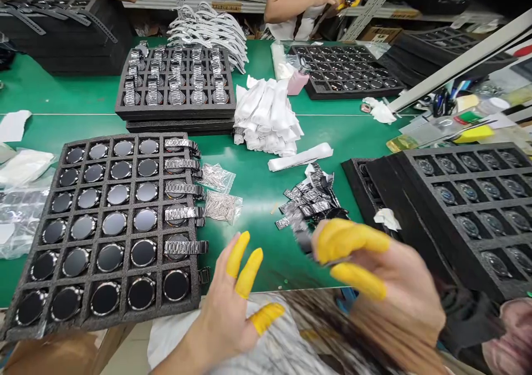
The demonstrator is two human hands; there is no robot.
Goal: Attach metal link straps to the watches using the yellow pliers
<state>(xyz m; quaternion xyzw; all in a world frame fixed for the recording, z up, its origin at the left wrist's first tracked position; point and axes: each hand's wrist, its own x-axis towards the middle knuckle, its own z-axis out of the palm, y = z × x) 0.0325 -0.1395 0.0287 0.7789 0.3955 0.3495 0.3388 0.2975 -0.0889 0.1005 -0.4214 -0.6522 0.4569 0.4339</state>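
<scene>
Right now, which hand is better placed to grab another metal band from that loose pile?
Probably the right hand: its yellow-capped fingertips sit right beside the pile of metal bands. The left hand hovers open, farther away.

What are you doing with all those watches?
A person wearing yellow finger covers sits at a green table. The right hand pinches a dark watch part above a pile of metal band pieces. The left hand is open and holds nothing. On the left, a foam tray holds rows of round watch faces, some with metal bands.
</scene>
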